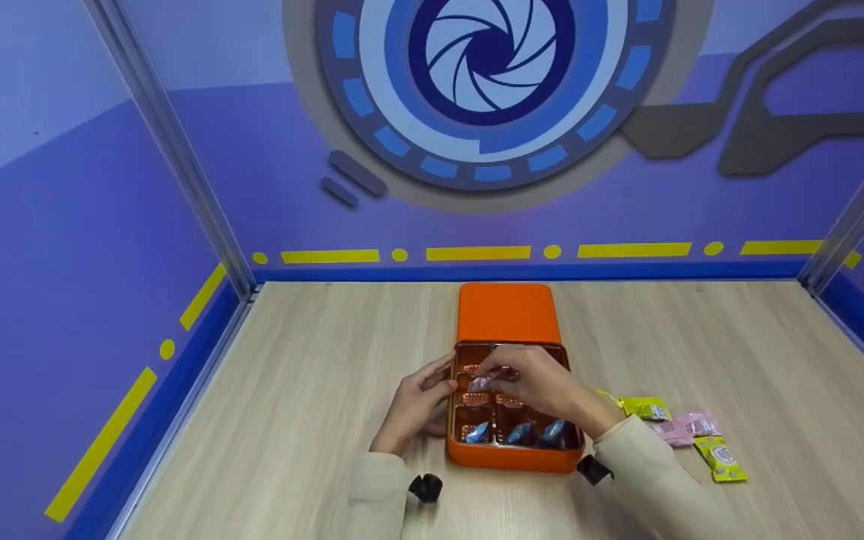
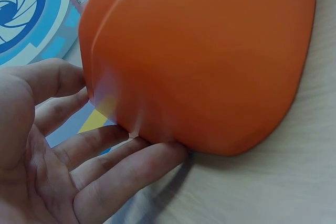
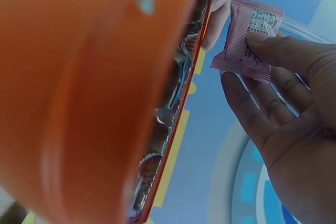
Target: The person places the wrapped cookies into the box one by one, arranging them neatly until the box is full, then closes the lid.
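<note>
An orange box [image 1: 514,459] with a clear divided insert stands on the table. Three blue wrapped sweets [image 1: 520,433] sit in its near row of compartments. Over the farther compartments, my right hand [image 1: 541,381] pinches a small pink sweet packet [image 3: 251,40] between thumb and fingers, with printed text facing the right wrist camera. My left hand [image 1: 411,405] rests at the box's left side; in the left wrist view its fingertips touch the orange wall [image 2: 199,66], fingers fairly straight. My right hand partly hides the middle and far compartments.
Right behind the box lies an orange lid [image 1: 507,311]. To its right, yellow-green packets [image 1: 721,458] and pink packets [image 1: 683,429] lie in a loose group, partly behind the right forearm. A patterned blue wall [image 1: 402,225] borders the table at the back.
</note>
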`<state>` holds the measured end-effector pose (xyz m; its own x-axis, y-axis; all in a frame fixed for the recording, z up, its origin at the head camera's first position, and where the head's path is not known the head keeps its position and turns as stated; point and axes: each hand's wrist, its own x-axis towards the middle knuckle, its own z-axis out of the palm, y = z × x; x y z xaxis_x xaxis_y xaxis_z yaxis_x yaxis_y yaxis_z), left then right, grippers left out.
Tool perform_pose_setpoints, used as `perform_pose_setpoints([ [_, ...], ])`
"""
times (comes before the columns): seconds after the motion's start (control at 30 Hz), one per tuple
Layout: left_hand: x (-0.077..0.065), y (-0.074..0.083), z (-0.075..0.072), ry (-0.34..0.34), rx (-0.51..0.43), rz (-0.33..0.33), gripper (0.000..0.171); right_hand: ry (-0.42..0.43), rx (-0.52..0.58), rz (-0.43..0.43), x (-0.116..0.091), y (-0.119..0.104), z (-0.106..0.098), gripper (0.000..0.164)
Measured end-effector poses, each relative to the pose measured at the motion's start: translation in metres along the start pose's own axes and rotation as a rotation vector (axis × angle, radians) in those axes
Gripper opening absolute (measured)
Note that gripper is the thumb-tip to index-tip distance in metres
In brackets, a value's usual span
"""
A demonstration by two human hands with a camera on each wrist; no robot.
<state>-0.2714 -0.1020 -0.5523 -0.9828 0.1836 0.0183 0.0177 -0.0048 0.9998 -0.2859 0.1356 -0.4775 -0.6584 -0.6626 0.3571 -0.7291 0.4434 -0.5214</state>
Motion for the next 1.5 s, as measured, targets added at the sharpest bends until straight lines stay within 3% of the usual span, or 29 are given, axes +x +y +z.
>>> perform_pose_setpoints([
  [0.3,0.000,-0.001,-0.001,-0.001,0.012,0.015,0.052,-0.036,-0.005,0.010,0.002,-0.002,0.008,0.022],
  [0.53,-0.002,0.000,-0.002,0.000,-0.015,-0.055,0.052,-0.054,-0.026,0.002,0.002,-0.002,0.014,0.024],
  [1.07,-0.001,0.000,-0.002,0.019,0.000,-0.068,0.052,-0.061,-0.021,0.010,0.004,0.002,0.017,0.025],
  [1.5,-0.001,0.003,-0.001,-0.002,0.025,-0.012,0.052,-0.067,-0.082,-0.024,0.007,0.000,0.013,0.024],
])
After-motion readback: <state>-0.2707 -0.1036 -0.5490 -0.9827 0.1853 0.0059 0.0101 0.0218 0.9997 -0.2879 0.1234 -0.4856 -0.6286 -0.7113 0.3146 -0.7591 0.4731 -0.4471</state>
